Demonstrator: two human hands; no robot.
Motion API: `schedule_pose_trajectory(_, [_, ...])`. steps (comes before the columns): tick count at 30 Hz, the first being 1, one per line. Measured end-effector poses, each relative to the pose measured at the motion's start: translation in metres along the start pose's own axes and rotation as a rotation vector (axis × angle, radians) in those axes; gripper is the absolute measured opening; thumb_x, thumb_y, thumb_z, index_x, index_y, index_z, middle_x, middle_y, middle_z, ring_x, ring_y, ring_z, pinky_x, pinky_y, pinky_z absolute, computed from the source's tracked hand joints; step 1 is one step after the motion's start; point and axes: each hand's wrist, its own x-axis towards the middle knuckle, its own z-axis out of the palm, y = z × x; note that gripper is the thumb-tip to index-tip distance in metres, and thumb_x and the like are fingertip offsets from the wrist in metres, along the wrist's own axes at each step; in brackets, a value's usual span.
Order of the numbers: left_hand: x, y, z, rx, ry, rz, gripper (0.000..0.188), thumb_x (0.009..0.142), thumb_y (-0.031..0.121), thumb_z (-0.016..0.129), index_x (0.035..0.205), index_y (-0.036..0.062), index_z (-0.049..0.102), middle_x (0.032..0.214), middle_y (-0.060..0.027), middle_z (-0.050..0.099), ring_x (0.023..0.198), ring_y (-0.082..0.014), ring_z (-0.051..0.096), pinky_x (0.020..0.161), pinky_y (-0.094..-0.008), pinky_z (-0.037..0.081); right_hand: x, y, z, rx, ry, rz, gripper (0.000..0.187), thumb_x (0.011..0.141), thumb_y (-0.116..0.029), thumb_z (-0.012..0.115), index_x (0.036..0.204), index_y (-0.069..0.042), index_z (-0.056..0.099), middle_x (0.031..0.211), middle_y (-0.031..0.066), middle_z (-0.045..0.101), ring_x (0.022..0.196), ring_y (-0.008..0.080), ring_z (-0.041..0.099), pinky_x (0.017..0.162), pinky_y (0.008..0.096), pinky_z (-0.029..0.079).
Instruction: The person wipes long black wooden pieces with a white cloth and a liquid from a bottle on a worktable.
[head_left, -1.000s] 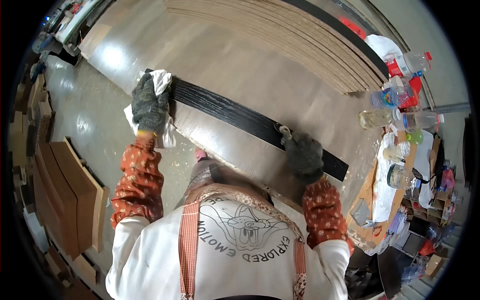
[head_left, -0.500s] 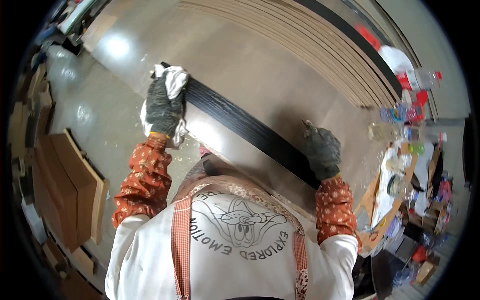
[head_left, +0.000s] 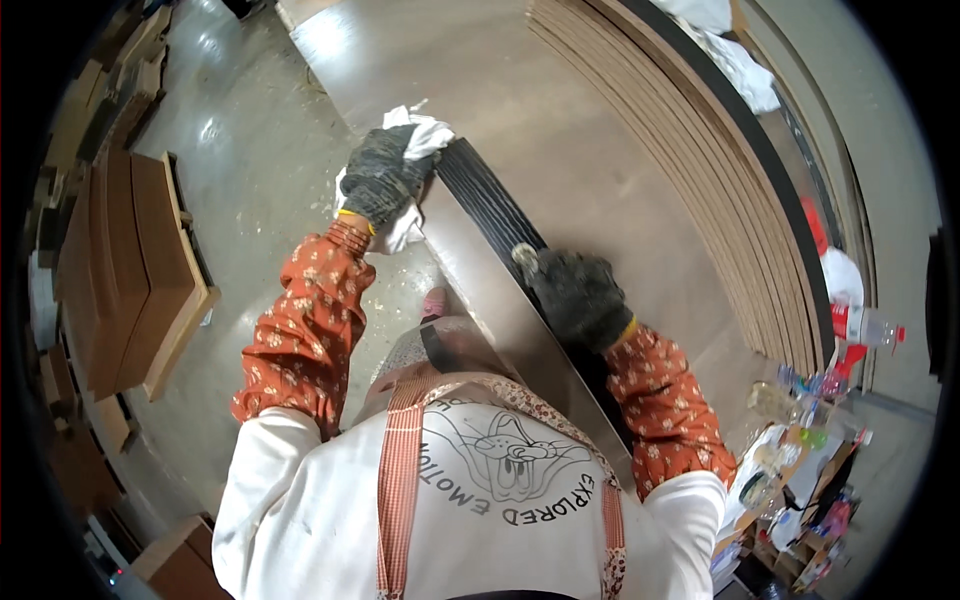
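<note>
A long black wood-grained board [head_left: 488,200] lies slantwise along the near edge of a broad brown panel [head_left: 480,110]. At the board's far end, my left hand [head_left: 382,180], in a dark grey glove, is closed around a white cloth [head_left: 428,136]. The cloth spills out on both sides of the glove and touches the board end. My right hand [head_left: 580,298], gloved alike, is over the board's middle with its fingers curled. A small pale tip [head_left: 524,254] shows at those fingers; whether it is a held thing or worn glove I cannot make out.
Beyond the board, a stack of long brown strips [head_left: 690,180] with a black outer piece curves along the right. Plastic bottles [head_left: 790,400] and clutter crowd the right side. Brown panels [head_left: 125,270] rest on a pallet at left, on the grey floor [head_left: 250,130].
My right hand has moved up the board from its near end toward my left hand. My left hand stays at the far end with the cloth. The whole view has turned.
</note>
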Motion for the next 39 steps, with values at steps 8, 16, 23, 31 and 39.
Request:
schedule_pose_trajectory(8, [-0.011, -0.029, 0.027, -0.007, 0.243, 0.034, 0.042, 0.083, 0.029, 0.068, 0.115, 0.0040, 0.063, 0.111, -0.0168, 0.066, 0.104, -0.0321, 0.061, 0.092, -0.0399, 0.047, 0.142, 0.050, 0.055, -0.197, -0.337, 0.016, 0.014, 0.084, -0.018, 0.052, 0.087, -0.007, 0.060, 0.082, 0.0121, 0.063, 0.070, 0.0285, 0.062, 0.059, 0.0417, 0.050])
schedule_pose_trajectory(16, [-0.006, -0.043, 0.011, -0.479, 0.571, -0.063, 0.032, 0.095, 0.028, 0.055, 0.116, 0.0062, 0.065, 0.100, -0.0139, 0.069, 0.091, -0.0252, 0.065, 0.084, -0.0386, 0.049, 0.041, 0.108, -0.011, -0.454, -0.085, 0.476, 0.029, 0.092, -0.029, 0.051, 0.117, -0.017, 0.062, 0.094, 0.0127, 0.064, 0.089, 0.0323, 0.060, 0.078, 0.0464, 0.048])
schedule_pose_trajectory(23, [-0.053, 0.099, 0.026, -0.414, 0.150, 0.278, 0.027, 0.091, 0.020, 0.058, 0.111, 0.0044, 0.065, 0.107, -0.0104, 0.067, 0.100, -0.0201, 0.062, 0.084, -0.0335, 0.052, -0.072, 0.018, -0.075, -0.610, -0.026, 0.866, 0.047, 0.096, -0.032, 0.049, 0.136, -0.008, 0.048, 0.129, 0.0209, 0.053, 0.117, 0.0381, 0.049, 0.098, 0.0488, 0.040])
schedule_pose_trajectory(31, [-0.047, 0.131, 0.062, -0.144, -0.484, 0.167, 0.029, 0.085, 0.024, 0.059, 0.110, 0.0112, 0.064, 0.110, -0.0101, 0.065, 0.109, -0.0240, 0.059, 0.091, -0.0389, 0.048, -0.143, -0.064, -0.032, -0.495, -0.040, 0.869, 0.041, 0.093, -0.025, 0.054, 0.130, -0.007, 0.055, 0.122, 0.0200, 0.057, 0.113, 0.0378, 0.054, 0.099, 0.0499, 0.041])
schedule_pose_trajectory(39, [0.040, -0.013, -0.015, 0.336, 0.068, 0.113, 0.034, 0.088, 0.023, 0.052, 0.118, 0.0082, 0.054, 0.115, -0.0137, 0.059, 0.109, -0.0305, 0.055, 0.096, -0.0409, 0.042, -0.135, -0.063, -0.030, -0.525, 0.131, 0.817, 0.040, 0.091, -0.024, 0.059, 0.127, -0.005, 0.057, 0.115, 0.0174, 0.061, 0.108, 0.0366, 0.057, 0.095, 0.0494, 0.044])
